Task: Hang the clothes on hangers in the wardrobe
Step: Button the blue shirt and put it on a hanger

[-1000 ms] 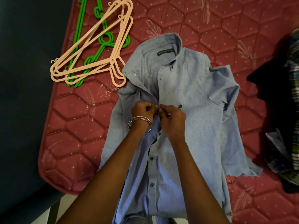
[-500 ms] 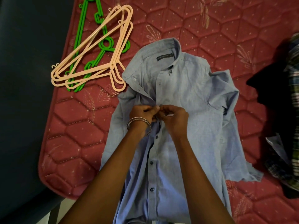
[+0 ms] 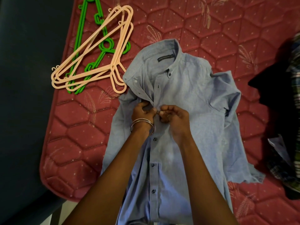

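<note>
Floor: a dark strip runs down the left edge, beside the mattress.
Mattress: red, quilted in hexagons, carrying everything else in view.
Hangers: a stack of peach hangers lies flat near the mattress's upper left, crossed over green hangers; the peach hooks end just beside the shirt's collar.
Shirt: a light blue shirt lies face up in the middle, collar away from the person, lower dark buttons done up, upper placket loose.
Left hand: the left hand, bangles on its wrist, curls its fingers round the left placket edge at chest height.
Right hand: the right hand pinches the facing placket edge, fingertips touching the left hand's.
Other clothes: a dark garment and a plaid one lie piled at the right edge.
</note>
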`<action>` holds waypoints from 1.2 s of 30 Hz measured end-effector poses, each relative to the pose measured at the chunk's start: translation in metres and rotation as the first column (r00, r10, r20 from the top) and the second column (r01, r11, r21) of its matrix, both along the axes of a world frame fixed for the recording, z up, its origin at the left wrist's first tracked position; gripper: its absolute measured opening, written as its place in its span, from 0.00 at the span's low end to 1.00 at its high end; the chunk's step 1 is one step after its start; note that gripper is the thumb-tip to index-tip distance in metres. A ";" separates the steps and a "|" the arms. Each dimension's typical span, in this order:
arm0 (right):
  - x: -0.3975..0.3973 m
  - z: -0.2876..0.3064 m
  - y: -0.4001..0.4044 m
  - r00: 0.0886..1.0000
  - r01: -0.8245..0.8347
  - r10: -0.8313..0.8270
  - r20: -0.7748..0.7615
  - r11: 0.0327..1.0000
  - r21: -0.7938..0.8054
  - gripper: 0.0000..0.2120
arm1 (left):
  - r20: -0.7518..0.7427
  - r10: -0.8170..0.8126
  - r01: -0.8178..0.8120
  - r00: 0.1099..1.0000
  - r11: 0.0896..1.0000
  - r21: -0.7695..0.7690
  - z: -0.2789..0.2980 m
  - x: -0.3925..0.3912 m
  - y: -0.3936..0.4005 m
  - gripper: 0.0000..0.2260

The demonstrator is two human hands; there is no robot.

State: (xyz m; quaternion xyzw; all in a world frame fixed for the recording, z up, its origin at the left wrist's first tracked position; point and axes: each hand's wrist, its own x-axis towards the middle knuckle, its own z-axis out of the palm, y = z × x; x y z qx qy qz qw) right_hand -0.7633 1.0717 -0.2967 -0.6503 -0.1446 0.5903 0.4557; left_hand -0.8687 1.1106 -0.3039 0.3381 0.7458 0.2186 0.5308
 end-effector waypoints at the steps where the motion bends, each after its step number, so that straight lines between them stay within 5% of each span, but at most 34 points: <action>1: 0.004 -0.001 0.000 0.999 -0.024 0.024 -0.035 1.000 -0.006 0.10 | 0.008 -0.017 0.017 1.000 1.000 0.002 -0.001 0.001 0.000 0.15; 4: 0.009 -0.004 0.002 0.980 -0.182 0.178 0.085 0.983 0.029 0.07 | 0.008 -0.059 0.059 0.998 0.998 0.005 -0.002 0.001 0.000 0.18; 8: 0.019 -0.005 0.004 0.799 -0.475 0.409 0.441 0.879 0.047 0.10 | 0.008 -0.155 0.155 0.988 0.988 -0.018 -0.002 -0.004 0.000 0.15; 11: 0.031 -0.003 0.007 0.792 -0.474 0.428 0.435 0.881 -0.004 0.05 | 0.094 -0.178 0.181 0.980 0.983 -0.025 0.009 -0.010 0.007 0.02; 12: 0.035 -0.001 0.008 0.793 -0.484 0.460 0.400 0.874 -0.045 0.05 | 0.072 -0.132 0.131 0.989 0.991 0.016 0.010 -0.016 0.011 0.07; 14: 0.044 0.005 0.016 0.770 -0.540 0.542 0.337 0.835 -0.107 0.09 | -0.142 -0.029 0.051 0.989 0.987 0.152 0.010 -0.031 0.027 0.09; 17: 0.053 0.012 0.049 0.777 -0.394 0.389 0.495 0.914 -0.099 0.10 | -0.346 0.076 0.023 0.935 0.962 0.272 0.016 -0.052 0.065 0.10; 20: 0.047 0.018 0.104 0.795 -0.062 0.115 0.596 0.992 -0.109 0.25 | -0.421 -0.145 0.200 0.896 0.976 0.090 0.027 -0.049 0.102 0.22; 22: 0.035 0.020 0.134 0.747 -0.115 0.254 0.614 0.960 -0.256 0.33 | -0.451 -0.307 0.303 0.838 0.949 -0.082 0.026 -0.042 0.120 0.28; 24: 0.029 0.020 0.151 0.640 -0.245 0.443 0.627 0.892 -0.380 0.32 | -0.429 -0.301 0.283 0.851 0.953 -0.108 0.023 -0.040 0.131 0.28; 27: 0.045 0.040 0.159 0.504 -0.149 0.375 0.778 0.925 -0.349 0.16 | -0.439 0.012 0.097 0.899 0.970 0.224 0.039 -0.037 0.141 0.15; 30: 0.059 0.057 0.155 0.314 0.015 0.192 0.930 0.978 -0.207 0.15 | -0.494 0.232 0.058 0.838 0.862 0.503 0.051 -0.034 0.135 0.09; 32: 0.059 0.056 0.147 0.174 -0.068 0.250 0.953 0.968 -0.242 0.16 | -0.417 0.076 0.121 0.906 0.897 0.425 0.037 -0.025 0.125 0.12; 34: 0.061 0.041 0.140 0.183 -0.251 0.411 0.893 0.898 -0.362 0.18 | -0.193 -0.222 0.271 0.956 0.919 0.285 0.028 -0.016 0.115 0.15; 36: 0.067 0.024 0.136 0.251 -0.382 0.522 0.815 0.827 -0.412 0.18 | -0.058 -0.488 0.489 0.871 0.851 0.189 0.024 -0.012 0.102 0.22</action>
